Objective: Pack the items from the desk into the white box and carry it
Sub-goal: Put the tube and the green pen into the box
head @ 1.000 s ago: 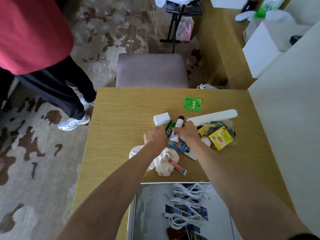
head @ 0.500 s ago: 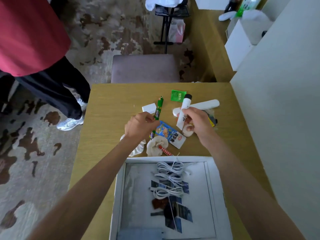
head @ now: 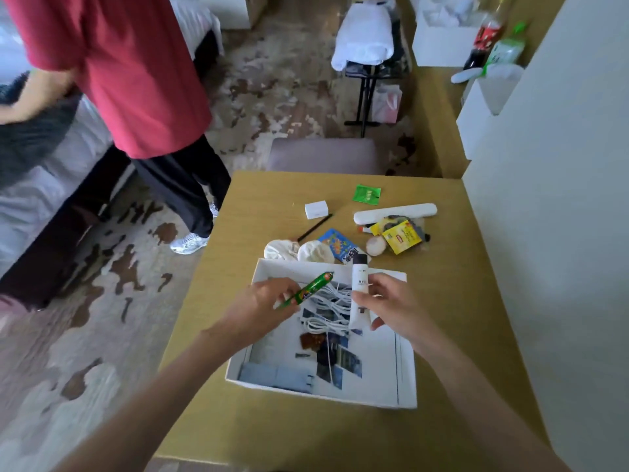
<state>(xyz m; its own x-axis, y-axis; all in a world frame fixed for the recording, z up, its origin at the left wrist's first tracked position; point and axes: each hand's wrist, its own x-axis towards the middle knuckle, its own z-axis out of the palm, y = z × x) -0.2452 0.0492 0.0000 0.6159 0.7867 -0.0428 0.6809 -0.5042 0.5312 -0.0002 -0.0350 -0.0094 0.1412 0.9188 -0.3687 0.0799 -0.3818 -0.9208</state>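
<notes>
The white box (head: 405, 379) sits open on the wooden desk (head: 258, 206), holding a coiled white cable (head: 332, 303) and printed papers. Over the box, my left hand (head: 262, 310) grips a green sausage stick (head: 308, 289). My right hand (head: 391, 306) holds a white tube with a dark cap (head: 359, 287) upright above the box. Beyond the box lie two round white pads (head: 299, 251), a blue packet (head: 338, 245), a black pen (head: 315, 227), a small white block (head: 316, 209), a green sachet (head: 366, 193), a long white case (head: 394, 212) and a yellow tea packet (head: 401, 236).
A person in a red shirt and dark trousers (head: 136, 80) stands left of the desk. A grey stool (head: 323, 155) is behind the far desk edge. A white wall (head: 551, 233) borders the desk on the right. A folding stand with white cloth (head: 367, 46) is further back.
Both hands drew back from the item pile to above the box, the left carrying the green sausage stick and the right the white tube. The view shifted so the box sits nearer the centre.
</notes>
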